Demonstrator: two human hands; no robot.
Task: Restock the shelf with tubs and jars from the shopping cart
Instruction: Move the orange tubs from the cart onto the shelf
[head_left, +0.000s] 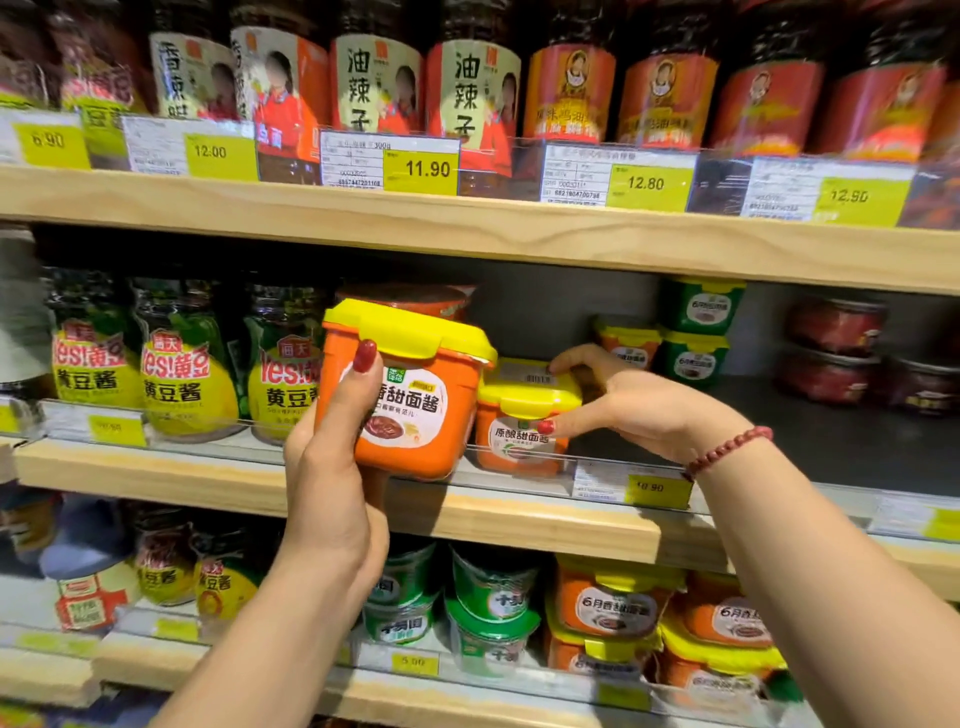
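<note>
Your left hand (327, 467) grips a large orange plastic tub with yellow lid (415, 400) at the front edge of the wooden shelf (519, 522). Your right hand (628, 402) pinches a smaller orange tub (519, 421) standing there.

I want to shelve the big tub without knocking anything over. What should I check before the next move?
1. Left hand grip on the big tub: thumb across its front, tub held upright. Ok.
2. Big tub's lid: looks seated flat. Ok.
3. Small tub: upright on the shelf, right hand gripping its top. Ok.
4. Free spot: bare shelf to the right of the small tub. Ok.
5. Room behind the big tub: hidden by the tub itself. Cannot tell.
</note>
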